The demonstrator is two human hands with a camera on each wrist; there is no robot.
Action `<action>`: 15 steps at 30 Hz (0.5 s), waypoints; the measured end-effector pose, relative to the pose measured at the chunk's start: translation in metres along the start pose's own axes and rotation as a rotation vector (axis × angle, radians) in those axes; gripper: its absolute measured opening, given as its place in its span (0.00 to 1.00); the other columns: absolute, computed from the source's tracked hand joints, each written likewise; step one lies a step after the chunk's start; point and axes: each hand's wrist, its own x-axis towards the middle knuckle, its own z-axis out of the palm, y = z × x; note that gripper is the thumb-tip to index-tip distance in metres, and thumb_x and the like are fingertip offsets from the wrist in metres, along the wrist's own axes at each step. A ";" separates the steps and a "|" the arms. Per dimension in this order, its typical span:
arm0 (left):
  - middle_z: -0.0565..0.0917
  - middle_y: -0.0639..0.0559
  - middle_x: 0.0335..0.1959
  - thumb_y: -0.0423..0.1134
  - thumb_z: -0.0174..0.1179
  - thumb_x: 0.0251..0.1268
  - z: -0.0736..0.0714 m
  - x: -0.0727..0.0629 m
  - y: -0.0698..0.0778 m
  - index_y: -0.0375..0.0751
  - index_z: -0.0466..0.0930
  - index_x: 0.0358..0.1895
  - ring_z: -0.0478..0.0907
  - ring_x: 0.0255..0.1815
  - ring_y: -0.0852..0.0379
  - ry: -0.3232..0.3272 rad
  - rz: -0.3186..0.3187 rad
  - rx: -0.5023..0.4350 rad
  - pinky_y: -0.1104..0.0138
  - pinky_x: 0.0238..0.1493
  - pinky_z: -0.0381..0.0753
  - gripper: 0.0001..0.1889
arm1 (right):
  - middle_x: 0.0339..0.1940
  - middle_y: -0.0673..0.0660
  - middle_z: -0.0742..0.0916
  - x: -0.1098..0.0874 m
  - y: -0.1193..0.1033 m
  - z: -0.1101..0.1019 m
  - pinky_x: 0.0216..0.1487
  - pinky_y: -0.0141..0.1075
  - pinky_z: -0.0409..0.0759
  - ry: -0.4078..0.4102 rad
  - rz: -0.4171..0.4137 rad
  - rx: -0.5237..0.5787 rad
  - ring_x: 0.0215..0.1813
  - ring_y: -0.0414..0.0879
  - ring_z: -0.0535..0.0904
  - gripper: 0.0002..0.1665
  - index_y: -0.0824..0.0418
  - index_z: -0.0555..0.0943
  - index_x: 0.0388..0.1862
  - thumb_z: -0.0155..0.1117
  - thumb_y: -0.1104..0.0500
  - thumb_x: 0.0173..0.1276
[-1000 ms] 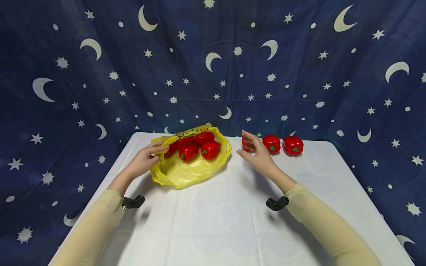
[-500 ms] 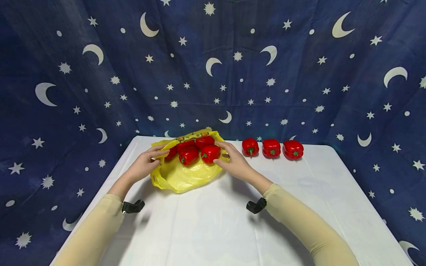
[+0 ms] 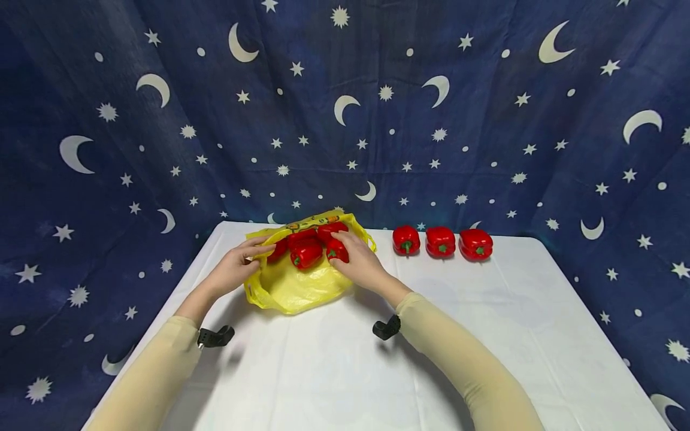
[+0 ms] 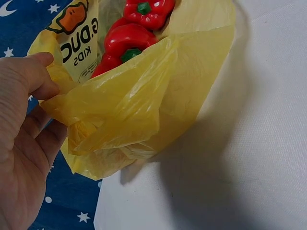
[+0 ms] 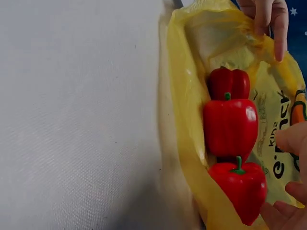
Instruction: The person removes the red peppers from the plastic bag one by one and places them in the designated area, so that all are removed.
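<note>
A yellow plastic bag [image 3: 293, 288] lies on its side, mouth toward me, with several red bell peppers [image 3: 306, 254] inside. My left hand [image 3: 235, 268] pinches the bag's left edge, thumb and fingers on either side of the film in the left wrist view. My right hand [image 3: 360, 263] reaches into the right side of the mouth, its fingers spread about the rightmost red bell pepper [image 3: 336, 250], partly covering it. In the right wrist view the fingertips come close to that pepper [image 5: 241, 189]; whether they touch it is hard to tell.
Three more red bell peppers stand in a row to the right: one nearest the bag [image 3: 406, 240], a middle one [image 3: 440, 242] and a far right one [image 3: 475, 244]. A white cloth covers the table [image 3: 323, 371]. Behind hangs a dark blue starry curtain [image 3: 302, 114].
My right hand has moved left from beside the row of peppers to the bag, and reaches in over its rightmost pepper. The left hand has stayed at the bag's edge.
</note>
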 end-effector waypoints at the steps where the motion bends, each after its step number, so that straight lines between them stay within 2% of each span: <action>1: 0.67 0.47 0.77 0.24 0.52 0.70 0.000 0.000 0.000 0.41 0.80 0.68 0.58 0.78 0.43 0.003 -0.001 -0.001 0.70 0.56 0.71 0.25 | 0.78 0.58 0.69 0.002 0.000 0.001 0.74 0.54 0.63 0.001 0.006 -0.016 0.78 0.55 0.63 0.40 0.54 0.68 0.78 0.69 0.51 0.69; 5: 0.68 0.48 0.76 0.24 0.52 0.69 -0.001 0.000 -0.001 0.41 0.80 0.67 0.59 0.78 0.44 0.014 0.000 -0.001 0.71 0.51 0.72 0.25 | 0.78 0.60 0.69 0.009 0.000 0.006 0.74 0.53 0.64 0.003 0.032 -0.104 0.77 0.57 0.63 0.39 0.56 0.68 0.78 0.68 0.53 0.70; 9: 0.68 0.49 0.77 0.25 0.52 0.70 -0.001 0.001 -0.001 0.43 0.80 0.68 0.61 0.77 0.44 0.008 -0.004 0.008 0.71 0.50 0.74 0.25 | 0.77 0.61 0.69 0.014 0.001 0.012 0.73 0.53 0.66 0.006 0.094 -0.197 0.76 0.58 0.64 0.39 0.58 0.69 0.77 0.68 0.53 0.69; 15: 0.67 0.49 0.77 0.25 0.53 0.70 0.000 0.001 -0.003 0.42 0.80 0.68 0.60 0.77 0.45 -0.008 -0.017 -0.004 0.69 0.44 0.73 0.25 | 0.76 0.60 0.71 0.016 0.006 0.019 0.68 0.55 0.71 0.003 0.166 -0.265 0.74 0.58 0.66 0.37 0.56 0.71 0.75 0.69 0.51 0.70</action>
